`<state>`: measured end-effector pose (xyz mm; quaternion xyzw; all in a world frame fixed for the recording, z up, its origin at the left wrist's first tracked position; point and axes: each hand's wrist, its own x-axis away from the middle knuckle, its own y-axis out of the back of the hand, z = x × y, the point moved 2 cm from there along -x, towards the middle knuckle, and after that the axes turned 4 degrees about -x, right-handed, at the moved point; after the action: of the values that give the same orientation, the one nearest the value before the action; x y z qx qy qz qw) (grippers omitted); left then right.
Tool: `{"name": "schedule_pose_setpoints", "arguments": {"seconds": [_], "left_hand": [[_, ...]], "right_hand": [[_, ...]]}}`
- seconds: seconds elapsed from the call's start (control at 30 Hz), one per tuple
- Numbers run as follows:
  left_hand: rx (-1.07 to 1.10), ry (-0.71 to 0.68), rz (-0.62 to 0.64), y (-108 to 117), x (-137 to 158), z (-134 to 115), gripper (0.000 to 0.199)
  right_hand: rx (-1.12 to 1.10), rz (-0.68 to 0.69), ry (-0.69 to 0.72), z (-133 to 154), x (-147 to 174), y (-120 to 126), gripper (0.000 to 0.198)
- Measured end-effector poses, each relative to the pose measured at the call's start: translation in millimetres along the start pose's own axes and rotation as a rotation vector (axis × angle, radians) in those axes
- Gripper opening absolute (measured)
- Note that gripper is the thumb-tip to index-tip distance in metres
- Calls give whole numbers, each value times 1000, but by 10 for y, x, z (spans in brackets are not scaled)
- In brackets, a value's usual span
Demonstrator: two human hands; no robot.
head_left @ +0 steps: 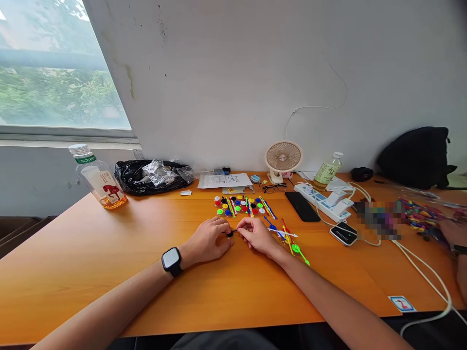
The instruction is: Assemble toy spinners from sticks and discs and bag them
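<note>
- Clock directions are read from the wearer's seat, with 12 pointing at the wall.
- A black disc (230, 235) sits between the two hands, low over the table (146, 291) or on it; I cannot tell which.
- A thin black stick (234, 231) runs at the disc, its long axis roughly from 9 to 3 o'clock, in line with the gap between the hands.
- The left hand (209, 240) has the disc at about 3 o'clock of it, fingers curled and nearly closed about it; whether it grips or only steadies the disc, I cannot tell.
- The right hand (257, 236) has its thumb and forefinger pinched together on the stick's 3 o'clock end, and the disc lies at 9 o'clock from that pinch.
- Both hands are close to the disc, the left the nearer.
- Loose coloured discs (238, 208) and coloured arrows (268, 207) lie in groups near 12 to 1 o'clock of the hands.
- Joined arrow pieces (296, 248) lie near 3 to 4 o'clock of the right hand, just beside its wrist.
</note>
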<state>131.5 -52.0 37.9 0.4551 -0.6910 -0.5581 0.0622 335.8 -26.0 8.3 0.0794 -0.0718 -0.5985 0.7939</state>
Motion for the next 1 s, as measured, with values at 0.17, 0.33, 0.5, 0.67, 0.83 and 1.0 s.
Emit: {"name": "schedule_pose_setpoints", "arguments": {"seconds": [0.17, 0.33, 0.5, 0.67, 0.83, 1.0], "left_hand": [[9, -4, 1, 2, 47, -13, 21], [62, -13, -54, 73, 72, -41, 36], [70, 83, -279, 277, 84, -8, 35], [54, 144, -363, 332, 88, 86, 24], [51, 169, -351, 285, 44, 208, 16], [58, 295, -296, 276, 37, 428, 18]], "right_hand": [[97, 8, 41, 65, 33, 54, 24], [342, -204, 303, 310, 165, 146, 38], [89, -208, 191, 392, 226, 127, 47], [-17, -313, 244, 378, 176, 207, 48], [87, -276, 301, 382, 168, 213, 48], [235, -264, 399, 427, 201, 197, 46]]}}
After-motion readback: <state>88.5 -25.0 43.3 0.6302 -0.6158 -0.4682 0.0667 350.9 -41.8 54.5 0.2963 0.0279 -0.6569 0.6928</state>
